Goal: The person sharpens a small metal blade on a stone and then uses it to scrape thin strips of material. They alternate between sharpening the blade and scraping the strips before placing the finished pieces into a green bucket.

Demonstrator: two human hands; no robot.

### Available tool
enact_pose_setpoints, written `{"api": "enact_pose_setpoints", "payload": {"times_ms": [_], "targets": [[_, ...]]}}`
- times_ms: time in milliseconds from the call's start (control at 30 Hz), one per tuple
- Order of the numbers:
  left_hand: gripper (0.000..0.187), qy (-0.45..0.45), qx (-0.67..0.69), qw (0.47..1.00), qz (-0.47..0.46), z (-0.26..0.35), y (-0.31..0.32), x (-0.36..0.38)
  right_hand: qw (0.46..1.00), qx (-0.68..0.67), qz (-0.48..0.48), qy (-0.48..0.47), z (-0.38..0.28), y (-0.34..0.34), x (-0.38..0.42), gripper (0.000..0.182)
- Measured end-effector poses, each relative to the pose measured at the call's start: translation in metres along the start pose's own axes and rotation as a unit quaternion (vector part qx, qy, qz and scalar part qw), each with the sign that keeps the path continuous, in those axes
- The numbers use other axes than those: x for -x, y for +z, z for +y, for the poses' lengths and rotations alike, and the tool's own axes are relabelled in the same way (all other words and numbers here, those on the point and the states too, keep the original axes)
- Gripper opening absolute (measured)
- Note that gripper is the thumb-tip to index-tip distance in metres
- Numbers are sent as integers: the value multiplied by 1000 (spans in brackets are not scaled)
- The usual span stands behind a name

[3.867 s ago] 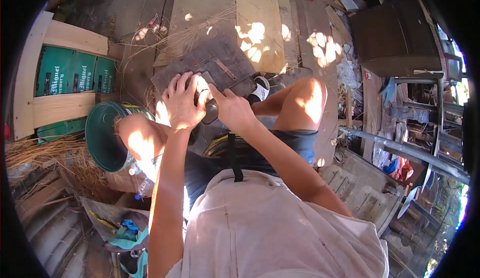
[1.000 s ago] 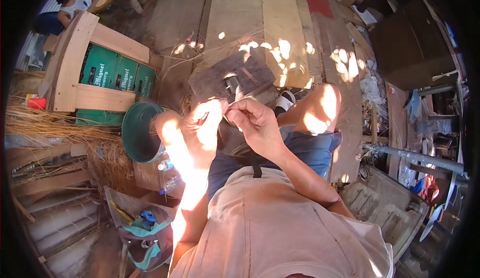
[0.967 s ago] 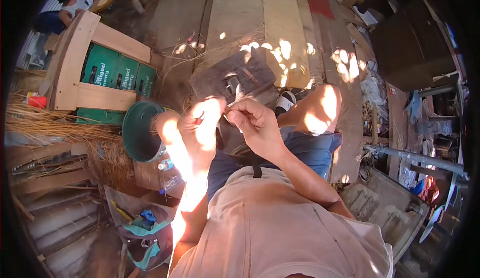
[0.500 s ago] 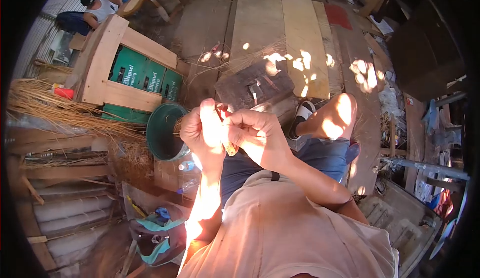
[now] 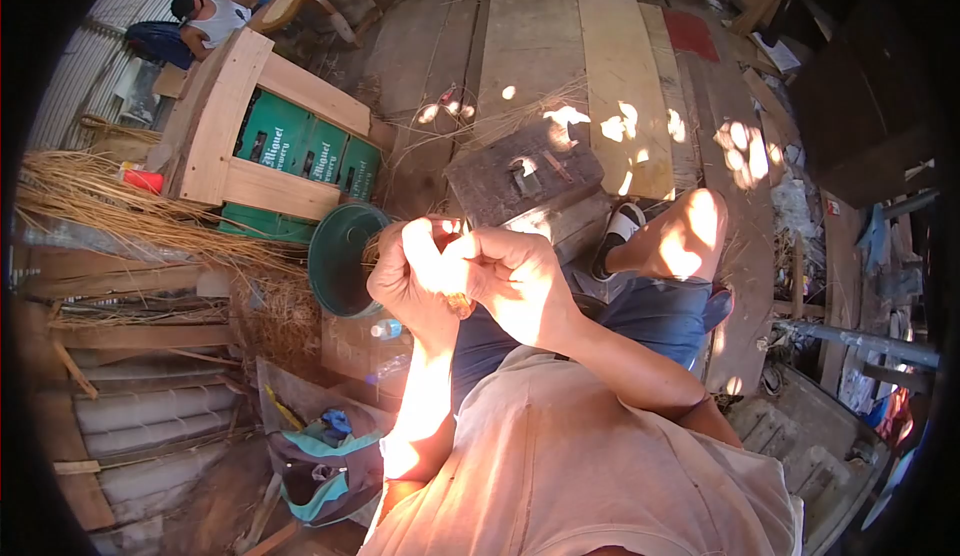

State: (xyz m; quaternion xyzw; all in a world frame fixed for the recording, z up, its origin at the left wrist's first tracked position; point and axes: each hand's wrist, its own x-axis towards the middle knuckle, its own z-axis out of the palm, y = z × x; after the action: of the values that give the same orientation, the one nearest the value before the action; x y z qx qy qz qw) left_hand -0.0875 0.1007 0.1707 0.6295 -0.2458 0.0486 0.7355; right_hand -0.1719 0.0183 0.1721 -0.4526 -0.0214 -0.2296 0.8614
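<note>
My left hand (image 5: 412, 281) and my right hand (image 5: 520, 281) meet in front of my lap, both closed, with thumbs and fingertips pinched together. Between them is a small yellow-brown piece (image 5: 459, 305); its lower end peeks out under the fingers and the rest is hidden. I cannot tell what kind of thing it is. Just beyond my hands stands a dark wooden block (image 5: 490, 181) with a small metal piece (image 5: 525, 168) on top. A dark green bucket (image 5: 322, 266) is close to my left hand.
Long straw-like strips (image 5: 110, 206) lie at the left, beside green crates (image 5: 285, 146) in a wooden frame (image 5: 195, 156). An open bag (image 5: 325, 456) sits low at left. Another person (image 5: 215, 18) sits far back left. Boards (image 5: 535, 41) cover the floor ahead.
My hands have drawn closer together, and less of the yellow-brown piece shows between them. The whole view has shifted slightly, with the surroundings appearing further right.
</note>
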Motion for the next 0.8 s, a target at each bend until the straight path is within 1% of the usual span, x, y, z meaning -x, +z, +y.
{"api": "enact_pose_setpoints", "payload": {"times_ms": [67,133,167,233,300,367,433,467,533,567,633,667,700,733,767,800], "targets": [[13,3,-5,1000,-3,-3,-1,0,1000,5,-3,-17,-1,1,-1,10],[26,4,7,1000,3,-8,-2,-1,999,33,0,3,-9,3,-2,11],[26,4,6,1000,3,-10,-2,-2,999,32,-1,4,-12,4,-3,11],[16,46,22,999,-15,-10,-2,-3,998,58,-3,5,-15,5,-4,10],[18,61,15,998,-25,-11,-4,-4,999,36,-17,5,-11,3,-3,8],[19,76,8,997,-34,-10,-4,-4,999,13,-31,4,-4,0,-2,9],[26,65,14,997,-36,-7,-3,-4,999,24,-45,-8,0,-3,-3,9],[26,65,14,997,-36,-4,-2,-4,999,24,-45,-8,1,-2,-2,9],[34,-46,81,995,-21,7,0,-5,996,63,37,-47,-4,7,-4,8],[34,-46,82,995,-21,10,1,-6,996,64,37,-47,-1,7,-6,8],[40,-113,218,969,-17,15,2,-9,977,154,87,-115,6,4,-10,4],[40,-87,205,973,-60,16,-3,-10,977,155,86,-117,6,1,-11,4],[40,-83,206,973,-60,14,-5,-8,977,170,72,-110,5,-4,-10,3],[32,-42,127,985,-107,10,-9,-9,976,182,55,-107,3,-8,-12,3],[26,5,44,988,-150,12,-13,-13,976,194,64,-73,0,-9,-10,4],[17,-85,125,976,-155,30,-7,-11,964,242,74,-77,-3,-9,-9,3]]}}
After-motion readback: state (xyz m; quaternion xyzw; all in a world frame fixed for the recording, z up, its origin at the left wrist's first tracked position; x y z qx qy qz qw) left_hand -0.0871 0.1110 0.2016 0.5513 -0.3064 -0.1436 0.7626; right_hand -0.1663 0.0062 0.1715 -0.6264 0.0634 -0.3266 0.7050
